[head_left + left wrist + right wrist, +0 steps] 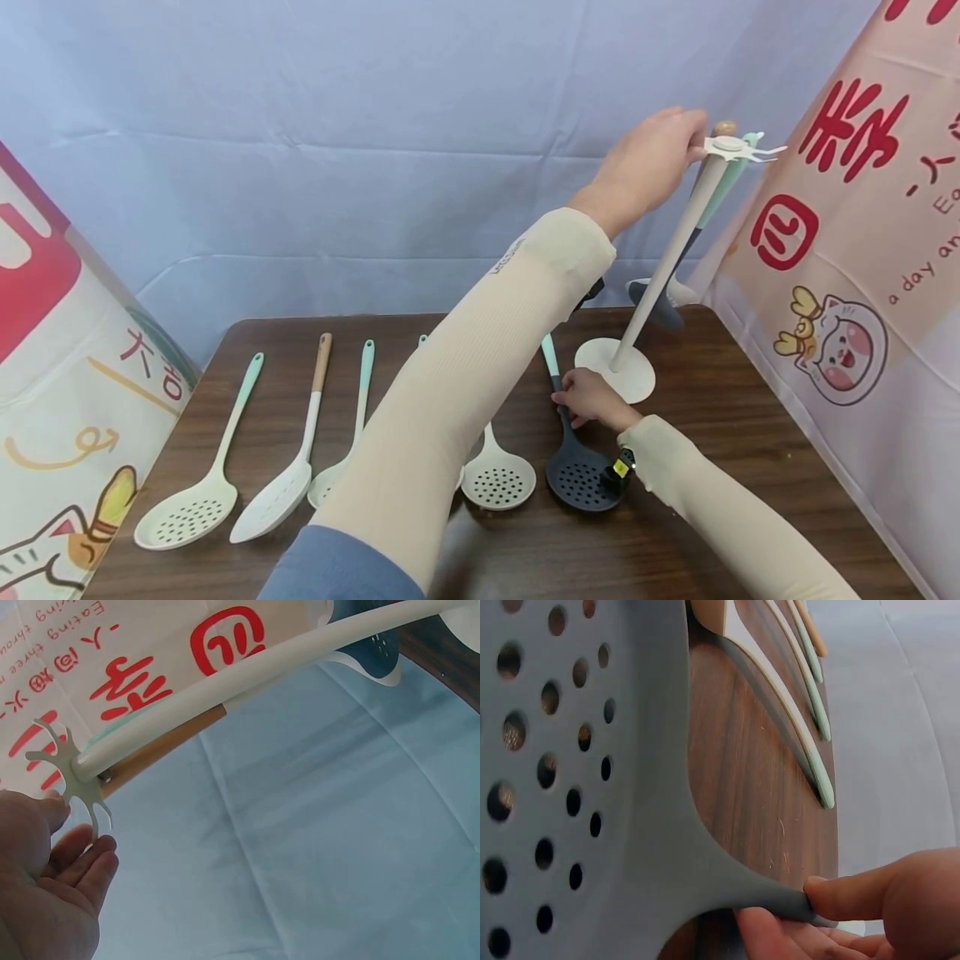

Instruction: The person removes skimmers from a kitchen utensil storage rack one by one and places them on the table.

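My left hand (651, 162) grips the hooked top of a white utensil stand (675, 247). In the left wrist view, thumb and fingers pinch the prongs of its hook rack (73, 774). Behind the pole hang a mint-handled utensil (722, 196) with a dark head and a wooden-handled utensil (161, 750). Beside the round base, my right hand (595, 397) pinches a dark grey skimmer (583, 473) at the neck of its mint-tipped handle. The right wrist view shows the perforated skimmer bowl (641, 847) close up, with thumb and fingers on opposite sides of the handle.
Left of the dark skimmer lie a white skimmer (498, 479), another mint-handled skimmer (187, 512), a wood-handled slotted turner (273, 500) and a partly hidden mint-handled utensil (365, 375). My left arm covers part of the row. Cloth hangs behind the brown table (720, 467).
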